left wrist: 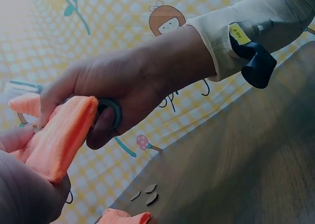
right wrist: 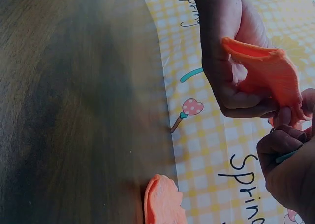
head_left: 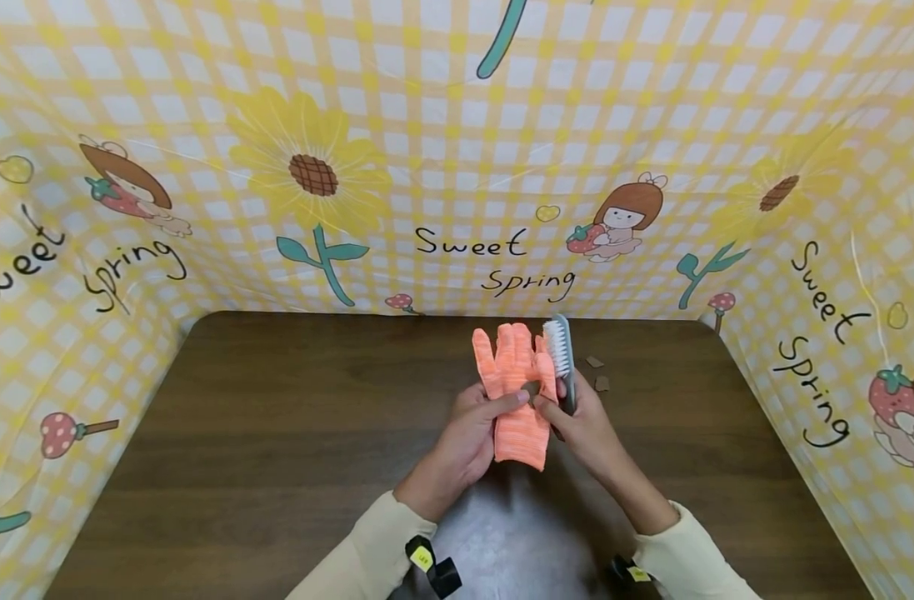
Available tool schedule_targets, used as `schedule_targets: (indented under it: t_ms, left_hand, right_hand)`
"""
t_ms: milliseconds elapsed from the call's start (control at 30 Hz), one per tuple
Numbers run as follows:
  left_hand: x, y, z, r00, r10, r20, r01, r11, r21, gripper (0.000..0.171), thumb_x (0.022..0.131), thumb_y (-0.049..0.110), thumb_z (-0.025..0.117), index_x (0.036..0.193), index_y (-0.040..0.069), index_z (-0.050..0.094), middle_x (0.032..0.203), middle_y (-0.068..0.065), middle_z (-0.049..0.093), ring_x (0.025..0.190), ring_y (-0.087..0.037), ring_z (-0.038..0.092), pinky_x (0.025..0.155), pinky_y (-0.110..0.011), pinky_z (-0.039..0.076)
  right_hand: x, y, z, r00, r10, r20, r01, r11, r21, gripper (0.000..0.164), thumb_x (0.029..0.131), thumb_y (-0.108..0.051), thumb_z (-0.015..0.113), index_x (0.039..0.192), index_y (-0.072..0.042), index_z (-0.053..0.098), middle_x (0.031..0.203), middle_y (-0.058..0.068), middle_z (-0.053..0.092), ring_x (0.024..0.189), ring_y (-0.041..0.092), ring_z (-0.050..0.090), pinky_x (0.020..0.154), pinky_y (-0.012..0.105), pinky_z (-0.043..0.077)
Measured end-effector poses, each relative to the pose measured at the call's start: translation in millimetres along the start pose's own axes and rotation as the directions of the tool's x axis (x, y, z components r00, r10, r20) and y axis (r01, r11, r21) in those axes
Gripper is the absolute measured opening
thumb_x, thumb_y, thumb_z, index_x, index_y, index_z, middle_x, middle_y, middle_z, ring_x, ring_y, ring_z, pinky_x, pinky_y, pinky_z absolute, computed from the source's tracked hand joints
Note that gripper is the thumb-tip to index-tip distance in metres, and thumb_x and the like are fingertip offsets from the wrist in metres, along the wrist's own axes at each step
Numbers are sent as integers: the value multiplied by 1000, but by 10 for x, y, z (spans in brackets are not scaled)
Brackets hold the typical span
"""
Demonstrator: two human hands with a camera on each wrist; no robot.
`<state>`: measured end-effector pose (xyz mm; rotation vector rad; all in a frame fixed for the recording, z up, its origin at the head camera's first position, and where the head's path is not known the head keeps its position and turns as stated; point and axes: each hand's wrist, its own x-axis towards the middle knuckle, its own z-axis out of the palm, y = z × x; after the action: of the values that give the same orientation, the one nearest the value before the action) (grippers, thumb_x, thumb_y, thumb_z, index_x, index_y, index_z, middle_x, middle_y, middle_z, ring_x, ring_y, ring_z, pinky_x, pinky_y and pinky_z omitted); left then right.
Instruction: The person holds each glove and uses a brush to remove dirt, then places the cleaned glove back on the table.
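Observation:
An orange knitted glove is held up over the table, fingers pointing away and cuff toward me. My left hand grips its left side, thumb across the front. In my right hand is a brush with white bristles and a blue-grey back, bristles facing the glove. That hand's thumb and fingertips also pinch the glove's right side. Between the two thumbs shows a small brown patch on the glove. The right wrist view looks into the open cuff; the brush handle is mostly hidden by the right hand.
Small flat brown pieces lie on the dark wooden table beyond the right hand. A second orange glove rests on the tabletop in the wrist views. A yellow checked cloth walls the back and sides.

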<state>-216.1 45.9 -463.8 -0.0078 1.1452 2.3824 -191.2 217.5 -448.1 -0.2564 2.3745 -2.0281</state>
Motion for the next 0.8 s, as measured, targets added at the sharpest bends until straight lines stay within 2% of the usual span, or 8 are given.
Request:
schedule_targets:
  t_ms: [33, 133, 300, 400, 500, 633, 733, 800]
  left_hand:
    - [-1, 0, -4, 1000, -2, -9, 2, 1000, -1, 46, 95, 1, 67, 138, -4, 52, 123, -14, 70, 106, -22, 71, 92, -38, 60]
    - [-4, 2, -13, 1000, 5, -27, -5, 1000, -9, 45, 96, 1, 67, 138, -5, 52, 124, -15, 70, 107, -23, 71, 92, -39, 60]
    - [2, 11, -30, 998, 40, -45, -42, 998, -40, 46, 95, -4, 65, 138, -8, 50, 127, -18, 68, 113, -24, 68, 94, -39, 59]
    - [22, 12, -51, 997, 58, -56, -61, 997, -53, 46, 95, -5, 64, 139, -9, 50, 129, -18, 67, 115, -24, 67, 94, -40, 59]
    - [35, 14, -72, 995, 65, -70, -69, 996, -53, 46, 96, -4, 64, 140, -8, 51, 130, -17, 67, 115, -23, 67, 94, -39, 59]
    - [42, 12, -100, 994, 73, -84, -77, 996, -45, 46, 98, 0, 63, 142, -5, 51, 131, -14, 66, 115, -22, 66, 93, -38, 59]
    - [61, -4, -106, 991, 87, -99, -93, 994, -58, 45, 98, -1, 62, 142, -5, 50, 130, -13, 66, 116, -20, 65, 93, -37, 58]
    - [87, -24, -94, 990, 95, -104, -104, 991, -88, 43, 98, -3, 61, 140, -7, 50, 127, -11, 67, 116, -19, 65, 95, -36, 58]
  right_hand:
    - [4, 4, 2, 1000, -7, 1, 7, 1000, -8, 27, 100, -7, 61, 118, 1, 42, 73, 0, 43, 54, 6, 39, 48, 21, 34]
    - [9, 24, 1, 1000, -6, -2, 6, 1000, 0, 23, 101, -8, 60, 116, -3, 43, 71, -1, 42, 53, 6, 37, 46, 23, 33]
    - [-2, 63, -30, 998, 37, -46, -34, 997, 67, 21, 102, -13, 59, 99, -9, 39, 68, -5, 39, 50, 6, 34, 46, 20, 29]
    - [-10, 85, -56, 992, 92, -90, -78, 987, 142, 25, 105, -17, 57, 92, -11, 36, 64, -7, 37, 48, 5, 31, 44, 18, 26]
    - [-28, 78, -84, 972, 180, -149, -158, 976, 150, 23, 109, -23, 45, 94, -8, 39, 63, -3, 43, 45, 5, 29, 41, 19, 25]
    - [-119, 9, -124, 946, 250, -207, -256, 967, -5, 36, 112, -31, 26, 98, -2, 43, 69, 5, 53, 43, 9, 32, 39, 23, 26]
    - [-226, -51, -143, 958, 194, -213, -234, 955, -183, 41, 113, -34, 24, 100, -2, 47, 73, 9, 56, 47, 10, 39, 42, 25, 33]
    - [-293, -87, -142, 968, 126, -216, -193, 926, -324, 40, 113, -37, 31, 102, -5, 52, 74, 10, 57, 51, 10, 42, 46, 26, 36]
